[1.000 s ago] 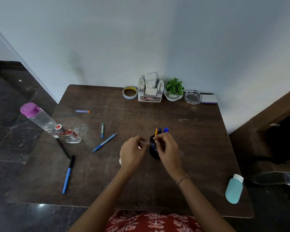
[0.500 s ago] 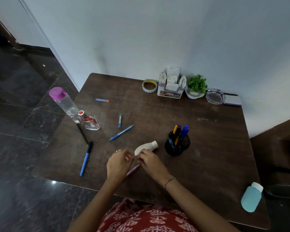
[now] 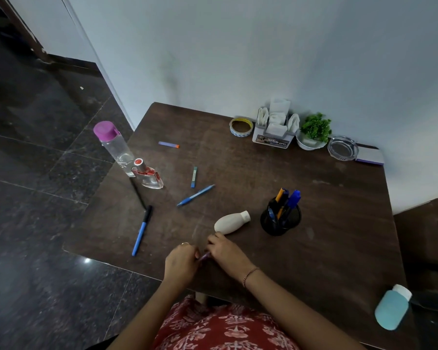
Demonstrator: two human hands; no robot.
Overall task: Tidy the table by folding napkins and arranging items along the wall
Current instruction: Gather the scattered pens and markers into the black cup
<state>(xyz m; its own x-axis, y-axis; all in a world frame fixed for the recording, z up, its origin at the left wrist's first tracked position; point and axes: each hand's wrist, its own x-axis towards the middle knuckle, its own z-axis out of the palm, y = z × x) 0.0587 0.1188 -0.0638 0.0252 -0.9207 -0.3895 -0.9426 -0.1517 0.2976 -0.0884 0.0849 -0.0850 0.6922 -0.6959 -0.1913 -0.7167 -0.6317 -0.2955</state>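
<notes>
We find a slim purple pen [image 3: 204,256] near the front edge of the dark, scuffed wooden table [image 3: 339,210]. The curled fingers of the left hand [image 3: 181,261] pinch one end and those of the right hand [image 3: 226,251] pinch the other. Just behind the right hand a smooth white plastic bottle [image 3: 232,223] lies on its side. Beside its cap stands a round black mesh cup [image 3: 281,223] holding upright pens [image 3: 292,198] with blue and orange caps. Loose pens and short sticks lie scattered toward the left edge, near a clear bottle [image 3: 114,145] with a purple cap and a flat glass perfume bottle [image 3: 148,176]. Along the back edge we find a tape roll [image 3: 241,126], a white holder [image 3: 273,140] packed with folded napkins [image 3: 278,114], a green plant [image 3: 315,126] in a white bowl, and a glass ashtray [image 3: 342,148]. A teal bottle [image 3: 391,310] lies at the front right corner.
</notes>
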